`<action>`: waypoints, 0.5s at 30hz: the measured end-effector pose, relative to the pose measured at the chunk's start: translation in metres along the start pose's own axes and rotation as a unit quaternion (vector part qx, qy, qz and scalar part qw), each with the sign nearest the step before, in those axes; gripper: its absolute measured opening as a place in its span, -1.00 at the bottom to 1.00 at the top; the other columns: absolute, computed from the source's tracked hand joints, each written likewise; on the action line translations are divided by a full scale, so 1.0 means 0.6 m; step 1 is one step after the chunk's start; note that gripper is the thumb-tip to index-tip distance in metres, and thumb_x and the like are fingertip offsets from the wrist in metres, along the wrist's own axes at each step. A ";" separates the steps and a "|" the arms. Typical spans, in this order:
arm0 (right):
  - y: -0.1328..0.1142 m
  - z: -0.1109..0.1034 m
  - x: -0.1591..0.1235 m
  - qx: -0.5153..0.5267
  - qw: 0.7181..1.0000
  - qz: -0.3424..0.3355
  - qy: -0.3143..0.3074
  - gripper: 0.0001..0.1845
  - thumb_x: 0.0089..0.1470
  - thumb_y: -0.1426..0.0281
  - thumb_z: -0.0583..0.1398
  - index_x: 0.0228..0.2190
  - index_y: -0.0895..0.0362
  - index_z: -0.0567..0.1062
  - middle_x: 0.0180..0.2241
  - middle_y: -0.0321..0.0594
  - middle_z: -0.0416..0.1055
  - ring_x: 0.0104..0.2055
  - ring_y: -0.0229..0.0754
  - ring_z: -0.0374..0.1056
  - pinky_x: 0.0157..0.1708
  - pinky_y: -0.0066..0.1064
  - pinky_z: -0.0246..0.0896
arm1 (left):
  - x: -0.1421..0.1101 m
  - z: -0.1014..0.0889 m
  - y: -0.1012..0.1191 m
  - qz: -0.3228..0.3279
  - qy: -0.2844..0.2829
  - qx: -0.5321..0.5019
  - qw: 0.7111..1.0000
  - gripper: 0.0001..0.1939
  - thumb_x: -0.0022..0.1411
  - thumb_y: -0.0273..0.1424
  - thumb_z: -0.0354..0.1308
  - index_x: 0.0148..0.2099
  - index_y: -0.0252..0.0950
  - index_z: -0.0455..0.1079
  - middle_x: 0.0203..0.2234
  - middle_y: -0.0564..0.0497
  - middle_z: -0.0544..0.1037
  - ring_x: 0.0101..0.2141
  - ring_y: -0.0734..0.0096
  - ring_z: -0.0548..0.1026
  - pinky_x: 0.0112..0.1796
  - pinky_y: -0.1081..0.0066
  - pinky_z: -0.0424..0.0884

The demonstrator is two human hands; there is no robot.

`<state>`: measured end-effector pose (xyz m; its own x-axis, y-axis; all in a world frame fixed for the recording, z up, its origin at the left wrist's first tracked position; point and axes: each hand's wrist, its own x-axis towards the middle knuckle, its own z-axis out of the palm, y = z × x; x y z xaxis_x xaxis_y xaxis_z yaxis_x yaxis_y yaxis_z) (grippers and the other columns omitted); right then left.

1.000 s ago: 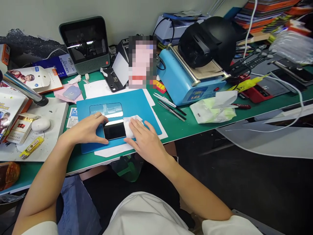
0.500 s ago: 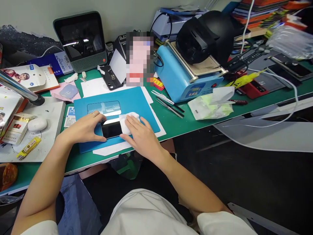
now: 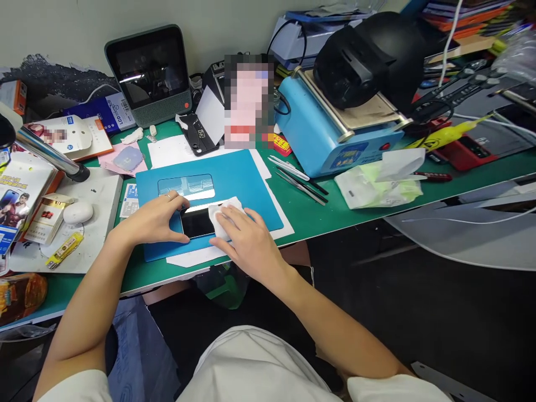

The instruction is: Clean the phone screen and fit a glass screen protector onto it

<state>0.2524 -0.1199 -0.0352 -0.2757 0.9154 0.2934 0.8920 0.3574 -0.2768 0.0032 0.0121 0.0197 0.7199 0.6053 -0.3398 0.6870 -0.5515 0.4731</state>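
Note:
A black phone (image 3: 196, 224), screen side up, lies on a blue mat (image 3: 245, 173). My left hand (image 3: 161, 220) holds its left end, the thumb at the near edge and the fingers at the far edge. Under the fingers of my right hand (image 3: 251, 240) a folded white tissue (image 3: 230, 205) is pressed onto the phone's right part, which it hides. Just beyond the phone, a clear glass sheet with a dark outline (image 3: 186, 186) lies flat on the mat.
To the right of the mat lie tweezers (image 3: 304, 187), a tissue pack (image 3: 372, 187) and a blue machine (image 3: 335, 148) with a black headset (image 3: 355, 70) on top. A smart display (image 3: 151, 72) stands at the back. At left are a lamp arm (image 3: 54, 153) and a white earbud case (image 3: 78, 213).
The whole view has shifted, so things appear a little farther right. Relative to the phone, the tissue under my right hand is slightly farther left. My left hand keeps its hold.

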 end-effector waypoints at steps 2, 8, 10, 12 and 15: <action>-0.003 0.001 0.004 0.003 1.000 -0.002 0.002 -0.44 0.52 0.10 0.17 0.25 0.27 0.55 0.28 0.16 0.56 0.37 0.19 0.45 0.36 0.07 0.29 | 0.000 -0.001 0.002 0.001 0.001 0.004 1.000 -0.23 0.13 0.13 0.43 0.22 -0.21 0.40 0.04 -0.10 0.48 -0.03 0.00 0.50 -0.07 0.14 0.41; -0.007 0.003 0.004 0.019 1.000 -0.007 -0.012 -0.45 0.51 0.11 0.18 0.29 0.22 0.53 0.28 0.13 0.56 0.35 0.17 0.45 0.35 0.06 0.29 | 0.000 0.000 0.002 0.006 0.010 -0.002 1.000 -0.24 0.13 0.14 0.43 0.20 -0.20 0.41 0.03 -0.10 0.50 -0.04 0.02 0.51 -0.08 0.14 0.44; -0.008 0.004 -0.001 0.020 1.000 -0.004 -0.010 -0.44 0.51 0.09 0.17 0.29 0.21 0.53 0.28 0.14 0.56 0.34 0.18 0.45 0.34 0.06 0.29 | 0.000 0.002 0.000 0.009 0.008 -0.001 1.000 -0.24 0.13 0.14 0.43 0.20 -0.20 0.40 0.03 -0.12 0.50 -0.04 0.01 0.51 -0.08 0.14 0.44; -0.008 0.005 -0.001 0.024 1.000 0.002 -0.016 -0.44 0.52 0.09 0.15 0.31 0.17 0.52 0.31 0.11 0.54 0.37 0.18 0.42 0.36 0.07 0.26 | 0.001 0.003 -0.001 0.010 0.007 0.003 1.000 -0.23 0.12 0.14 0.43 0.20 -0.20 0.40 0.02 -0.12 0.50 -0.04 -0.01 0.51 -0.08 0.13 0.44; -0.008 0.007 0.005 0.030 0.999 0.007 -0.028 -0.46 0.54 0.13 0.14 0.34 0.16 0.49 0.36 0.07 0.49 0.42 0.17 0.38 0.42 0.09 0.20 | 0.002 0.001 0.001 0.005 0.010 0.006 1.000 -0.22 0.09 0.14 0.44 0.19 -0.20 0.40 -0.01 -0.12 0.50 -0.06 0.00 0.51 -0.09 0.14 0.43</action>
<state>0.2460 -0.1180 -0.0366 -0.2839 0.9288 0.2384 0.8736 0.3530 -0.3350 0.0048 0.0120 0.0189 0.7243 0.6118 -0.3181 0.6813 -0.5638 0.4668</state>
